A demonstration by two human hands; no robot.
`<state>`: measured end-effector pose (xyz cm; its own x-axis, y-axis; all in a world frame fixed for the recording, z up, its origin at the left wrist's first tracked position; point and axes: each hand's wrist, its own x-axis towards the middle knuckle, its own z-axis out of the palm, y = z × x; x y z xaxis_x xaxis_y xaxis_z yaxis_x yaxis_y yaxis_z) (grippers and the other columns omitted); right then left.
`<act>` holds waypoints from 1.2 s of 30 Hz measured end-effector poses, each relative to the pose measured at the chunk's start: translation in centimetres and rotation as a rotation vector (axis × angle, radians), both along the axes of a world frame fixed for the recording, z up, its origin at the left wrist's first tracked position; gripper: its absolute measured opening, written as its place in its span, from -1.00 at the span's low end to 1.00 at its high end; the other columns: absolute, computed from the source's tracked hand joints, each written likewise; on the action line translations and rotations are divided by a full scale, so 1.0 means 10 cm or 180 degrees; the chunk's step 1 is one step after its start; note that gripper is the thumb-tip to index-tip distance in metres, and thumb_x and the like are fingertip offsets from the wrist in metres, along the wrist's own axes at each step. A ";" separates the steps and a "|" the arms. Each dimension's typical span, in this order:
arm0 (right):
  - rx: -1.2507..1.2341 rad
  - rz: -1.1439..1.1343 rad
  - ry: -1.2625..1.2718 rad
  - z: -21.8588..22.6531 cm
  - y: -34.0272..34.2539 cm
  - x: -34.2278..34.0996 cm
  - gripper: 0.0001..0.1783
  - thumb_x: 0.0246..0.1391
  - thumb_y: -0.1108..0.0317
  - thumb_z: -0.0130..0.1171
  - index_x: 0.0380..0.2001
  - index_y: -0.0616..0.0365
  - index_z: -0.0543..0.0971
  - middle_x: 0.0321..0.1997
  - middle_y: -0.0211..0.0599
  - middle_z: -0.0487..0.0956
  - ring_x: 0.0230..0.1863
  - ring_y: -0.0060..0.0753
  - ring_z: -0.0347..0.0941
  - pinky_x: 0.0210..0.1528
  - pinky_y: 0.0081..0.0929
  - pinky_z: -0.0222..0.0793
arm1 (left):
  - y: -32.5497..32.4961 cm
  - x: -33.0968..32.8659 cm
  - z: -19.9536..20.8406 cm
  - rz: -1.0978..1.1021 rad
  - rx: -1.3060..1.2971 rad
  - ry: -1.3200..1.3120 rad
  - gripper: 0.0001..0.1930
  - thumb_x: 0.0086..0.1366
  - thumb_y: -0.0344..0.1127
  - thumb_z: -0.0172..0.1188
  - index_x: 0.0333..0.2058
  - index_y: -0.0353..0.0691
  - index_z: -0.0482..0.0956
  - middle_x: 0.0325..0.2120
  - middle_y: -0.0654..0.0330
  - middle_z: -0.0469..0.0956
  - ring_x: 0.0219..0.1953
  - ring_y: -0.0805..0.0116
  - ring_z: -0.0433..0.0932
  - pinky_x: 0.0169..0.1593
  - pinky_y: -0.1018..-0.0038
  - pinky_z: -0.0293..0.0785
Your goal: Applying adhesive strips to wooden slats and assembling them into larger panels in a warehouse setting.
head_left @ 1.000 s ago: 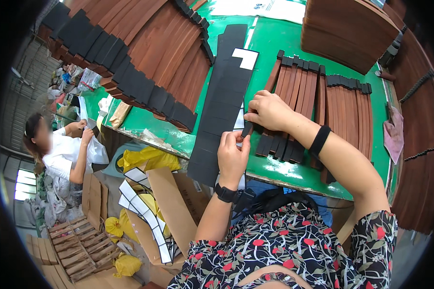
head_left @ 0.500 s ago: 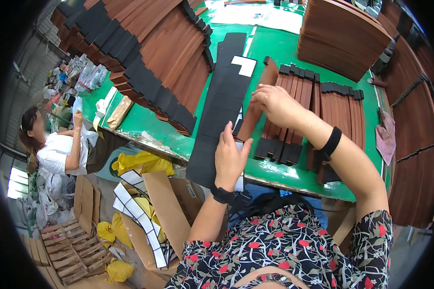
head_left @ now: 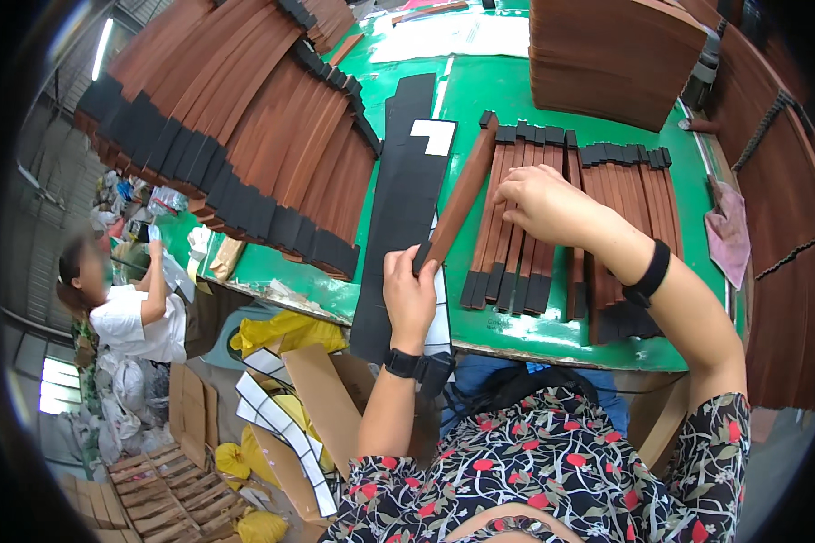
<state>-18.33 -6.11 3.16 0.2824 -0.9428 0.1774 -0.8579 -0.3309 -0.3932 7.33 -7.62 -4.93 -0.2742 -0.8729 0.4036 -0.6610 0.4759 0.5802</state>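
Note:
My left hand (head_left: pixel 409 294) grips the near end of a brown wooden slat (head_left: pixel 462 195), thumb and fingers closed around its black-covered tip. The slat slants away to the right and has another black tip at its far end. Beside it lies a long black sheet (head_left: pixel 398 199) with an L-shaped white patch (head_left: pixel 435 136). White pieces (head_left: pixel 438 317) show partly under my left hand. My right hand (head_left: pixel 541 204) is over a row of slats (head_left: pixel 521 244), fingers bent and thumb apart, with nothing visible in them. Those slats also have black ends.
Slats with black ends (head_left: pixel 272 136) are piled at the left of the green table (head_left: pixel 489 81). More slats (head_left: pixel 629 195) lie at the right, before a tall brown stack (head_left: pixel 607 63). A pink cloth (head_left: pixel 727 231) hangs at the right edge. Another person (head_left: pixel 122 299) works at left, beyond cardboard boxes (head_left: pixel 317 389).
My left hand has gone from lying beside the slat to gripping its near end. The slat has turned to show a narrower side. My right hand has come off it, over the neighbouring row.

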 end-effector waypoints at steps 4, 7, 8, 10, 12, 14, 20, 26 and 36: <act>-0.0246 0.0146 0.0059 0.22 0.30 -0.15 -0.79 0.02 0.31 0.17 -0.33 0.22 0.59 -0.23 -0.09 0.55 0.00 -0.04 0.42 0.12 -0.17 0.22 | 0.14 0.10 -0.04 0.0119 -0.0300 0.0488 -0.73 0.19 -0.43 0.19 -0.16 -0.45 0.47 -0.24 0.03 0.42 -0.18 0.15 0.45 -0.13 0.40 0.41; -0.0030 0.0197 0.0166 0.35 0.47 -0.24 -0.71 -0.05 0.35 0.25 -0.21 0.20 0.55 -0.06 -0.13 0.51 0.15 -0.01 0.33 0.23 -0.13 0.15 | 0.19 0.17 -0.04 0.0268 -0.0500 0.0735 -0.71 0.21 -0.46 0.20 -0.11 -0.43 0.43 -0.19 0.09 0.39 -0.16 0.23 0.43 -0.12 0.44 0.41; -0.0061 0.0273 0.0128 0.43 0.55 -0.26 -0.71 -0.05 0.35 0.25 -0.21 0.20 0.55 -0.06 -0.13 0.51 0.15 -0.01 0.33 0.23 -0.13 0.15 | 0.24 0.19 0.02 0.0339 -0.0537 0.0693 -0.71 0.21 -0.46 0.20 -0.11 -0.43 0.43 -0.19 0.09 0.39 -0.16 0.23 0.43 -0.12 0.44 0.41; 0.0125 0.0163 0.0021 0.52 0.74 -0.34 -0.68 -0.08 0.36 0.26 -0.21 0.21 0.54 -0.02 -0.11 0.49 0.20 0.02 0.29 0.28 -0.11 0.10 | 0.29 0.15 0.06 0.0180 -0.0591 0.1173 -0.71 0.21 -0.48 0.21 -0.10 -0.41 0.42 -0.17 0.11 0.38 -0.14 0.26 0.42 -0.12 0.47 0.41; 0.0196 0.0132 0.0018 0.56 0.89 -0.43 -0.67 -0.09 0.36 0.27 -0.20 0.21 0.54 -0.01 -0.10 0.49 0.22 0.03 0.28 0.30 -0.10 0.08 | 0.33 0.13 0.11 0.0097 -0.0661 0.1172 -0.70 0.22 -0.47 0.22 -0.09 -0.37 0.42 -0.15 0.13 0.36 -0.14 0.30 0.40 -0.13 0.49 0.40; 0.0282 0.0075 0.0038 0.57 1.04 -0.47 -0.66 -0.10 0.37 0.27 -0.20 0.21 0.53 0.00 -0.10 0.49 0.23 0.03 0.27 0.32 -0.09 0.07 | 0.37 0.12 0.13 0.0018 -0.0671 0.1090 -0.71 0.23 -0.45 0.22 -0.09 -0.35 0.43 -0.15 0.13 0.35 -0.14 0.31 0.40 -0.11 0.50 0.39; 0.0333 -0.0223 0.0081 0.59 1.41 -0.52 -0.63 -0.13 0.38 0.30 -0.18 0.21 0.54 -0.04 -0.13 0.51 0.21 0.02 0.29 0.28 -0.07 0.10 | 0.39 0.06 0.11 -0.0167 -0.0595 0.1414 -0.68 0.24 -0.45 0.22 -0.05 -0.34 0.40 -0.13 0.14 0.33 -0.11 0.34 0.38 -0.06 0.51 0.37; 0.0319 -0.0754 0.0012 0.58 1.78 -0.63 -0.61 -0.16 0.43 0.31 -0.17 0.20 0.52 -0.02 -0.11 0.51 0.20 0.07 0.29 0.26 -0.08 0.15 | 0.43 -0.04 0.19 -0.0298 -0.0497 0.1589 -0.69 0.23 -0.45 0.23 -0.08 -0.35 0.40 -0.13 0.14 0.34 -0.10 0.33 0.38 -0.05 0.51 0.36; -0.0512 -0.2491 -0.1270 -0.16 2.39 -0.88 -0.60 0.13 0.36 0.15 0.04 0.21 0.46 0.22 -0.06 0.38 0.31 -0.11 0.22 0.32 -0.29 0.06 | 0.42 -0.07 -0.04 0.0301 -0.0372 0.1092 -0.74 0.16 -0.48 0.23 -0.17 -0.43 0.46 -0.27 0.06 0.41 -0.23 0.19 0.46 -0.20 0.40 0.43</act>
<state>-27.18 17.81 1.60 -0.5426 -0.7948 0.2716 -0.6705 0.2151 -0.7100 6.61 -3.41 -5.30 -0.0261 -0.8305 0.5564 -0.4817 0.4981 0.7210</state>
